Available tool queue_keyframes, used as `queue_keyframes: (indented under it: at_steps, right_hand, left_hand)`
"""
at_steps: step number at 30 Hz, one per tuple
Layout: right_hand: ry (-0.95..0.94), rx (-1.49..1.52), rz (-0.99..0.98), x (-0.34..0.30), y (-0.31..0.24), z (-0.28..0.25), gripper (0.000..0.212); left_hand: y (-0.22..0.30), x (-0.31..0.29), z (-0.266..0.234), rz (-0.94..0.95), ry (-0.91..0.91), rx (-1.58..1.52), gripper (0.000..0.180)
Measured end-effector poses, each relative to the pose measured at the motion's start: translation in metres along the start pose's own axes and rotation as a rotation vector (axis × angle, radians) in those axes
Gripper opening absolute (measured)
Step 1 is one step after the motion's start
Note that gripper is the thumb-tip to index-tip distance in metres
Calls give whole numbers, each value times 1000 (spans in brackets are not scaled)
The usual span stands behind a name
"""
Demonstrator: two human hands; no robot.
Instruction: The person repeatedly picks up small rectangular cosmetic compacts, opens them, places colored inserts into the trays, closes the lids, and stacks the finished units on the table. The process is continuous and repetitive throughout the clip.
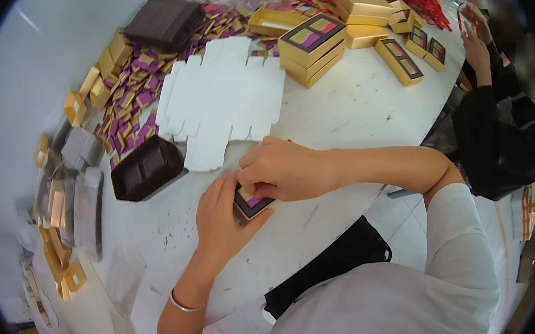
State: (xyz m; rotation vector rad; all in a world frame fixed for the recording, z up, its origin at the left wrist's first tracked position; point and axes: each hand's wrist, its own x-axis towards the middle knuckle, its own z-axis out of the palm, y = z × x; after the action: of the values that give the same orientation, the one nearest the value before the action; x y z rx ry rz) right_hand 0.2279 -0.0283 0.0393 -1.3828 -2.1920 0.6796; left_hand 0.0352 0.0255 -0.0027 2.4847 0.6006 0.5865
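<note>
Head view: a small box (247,209) with a dark insert is located on the near side of the stack of white cardboard blanks (223,101), which is taken as the landmark. A gold piece and a purple piece are seen in the insert. The left side of the box is clasped by the left hand (218,221), its thumb laid along the near edge. The right hand (283,169) is placed over the far right part of the box, fingers bent down to its top; whether anything is pinched there cannot be determined, the fingertips being partly hidden. The two hands are brought close together at the box. A silver bracelet (187,304) is worn on the left wrist.

On the tabletop (351,109), a dark brown tray (147,169) with two recesses is found just left of the blanks' near corner. A heap of purple and gold pieces (141,105) is spread to the left of the blanks and beyond them. A stack of gold boxes (309,61) is positioned just right of the blanks; farther right, a narrow gold box (399,61) and a tangle of red ribbon (421,1) are noted.
</note>
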Motion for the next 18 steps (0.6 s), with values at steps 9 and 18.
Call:
queue_keyframes:
  at_steps: [9,18]
  right_hand:
    - [682,-621,381,-24,154,-239,18]
    - [-196,-1187,812,33,254,-196,20]
  left_hand:
    - [-2,5,1,15,-30,-6,65]
    - [-7,7,-3,31,-33,-23,68]
